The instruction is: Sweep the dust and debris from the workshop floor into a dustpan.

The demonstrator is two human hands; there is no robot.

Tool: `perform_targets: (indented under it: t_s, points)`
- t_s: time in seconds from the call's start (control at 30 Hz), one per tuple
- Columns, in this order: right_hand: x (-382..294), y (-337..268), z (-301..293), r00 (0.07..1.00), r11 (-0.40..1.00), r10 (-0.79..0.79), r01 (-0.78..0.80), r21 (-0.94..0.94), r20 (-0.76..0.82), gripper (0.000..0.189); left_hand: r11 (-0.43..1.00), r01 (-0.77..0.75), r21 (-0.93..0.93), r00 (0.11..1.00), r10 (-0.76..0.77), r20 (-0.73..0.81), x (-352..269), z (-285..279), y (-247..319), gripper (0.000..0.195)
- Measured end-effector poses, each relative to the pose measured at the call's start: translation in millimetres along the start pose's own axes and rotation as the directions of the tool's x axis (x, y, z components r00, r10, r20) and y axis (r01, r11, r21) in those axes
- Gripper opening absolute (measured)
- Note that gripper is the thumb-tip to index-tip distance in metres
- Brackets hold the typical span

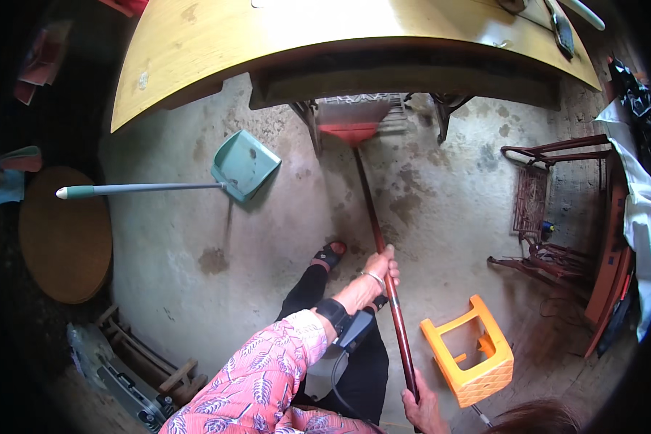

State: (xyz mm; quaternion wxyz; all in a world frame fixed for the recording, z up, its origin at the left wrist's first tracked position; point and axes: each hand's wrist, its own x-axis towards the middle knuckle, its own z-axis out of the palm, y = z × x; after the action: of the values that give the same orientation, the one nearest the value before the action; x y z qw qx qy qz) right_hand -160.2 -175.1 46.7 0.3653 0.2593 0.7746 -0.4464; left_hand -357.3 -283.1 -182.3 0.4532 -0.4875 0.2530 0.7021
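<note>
A broom with a red head [351, 131] and a dark red-brown handle [377, 230] slants across the floor before me. My left hand [382, 267] is wrapped around the middle of that handle; a bracelet and a black strap with a device are on this arm. Lower down, near the handle's upper end, my right hand [424, 406] also grips it, partly cut by the picture's bottom edge. The blurred bristles [352, 112] reach under the table's front edge, beside a metal treadle [393, 111]. To the left, a teal long-handled dustpan [247, 165] rests on the concrete floor, with dark bits in it.
A wooden table [206, 51] with a cast-iron leg [444, 116] stands ahead. A yellow plastic stool [469, 352] lies tipped at right, near a rusty treadle frame [531, 200]. On the left are a round brown board [65, 236] and a hard case [127, 393].
</note>
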Motion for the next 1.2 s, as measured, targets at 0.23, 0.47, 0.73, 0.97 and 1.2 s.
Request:
perform_targets:
  t_s: [0.23, 0.47, 0.73, 0.97, 1.2]
  points:
    - [-25, -61, -10, 0.989, 0.991, 0.137, -0.136, 0.019, -0.050, 0.046, 0.996, 0.072, -0.047, 0.984, -0.063, 0.164, -14, 38, -1, 0.027]
    - [29, -96, -12, 0.993, 0.997, 0.081, -0.082, 0.002, 0.091, 0.049, 0.996, -0.071, -0.060, 0.997, 0.071, 0.000, -11, 5, 67, 0.018]
    - [-42, -81, 2, 0.985, 0.976, 0.159, -0.147, 0.158, -0.061, 0.044, 0.991, -0.007, 0.135, 1.000, 0.009, -0.015, -48, 38, -5, 0.016]
    - [15, -109, -3, 0.897, 0.592, 0.243, -0.439, 0.677, 0.369, 0.041, 0.982, -0.157, 0.105, 0.985, 0.164, -0.060, -20, 4, 48, 0.015]
    - [-7, -93, -8, 0.853, 0.287, 0.160, -0.521, 0.804, 0.496, 0.043, 0.988, -0.077, -0.137, 0.989, 0.094, 0.117, -68, -2, 36, 0.014]
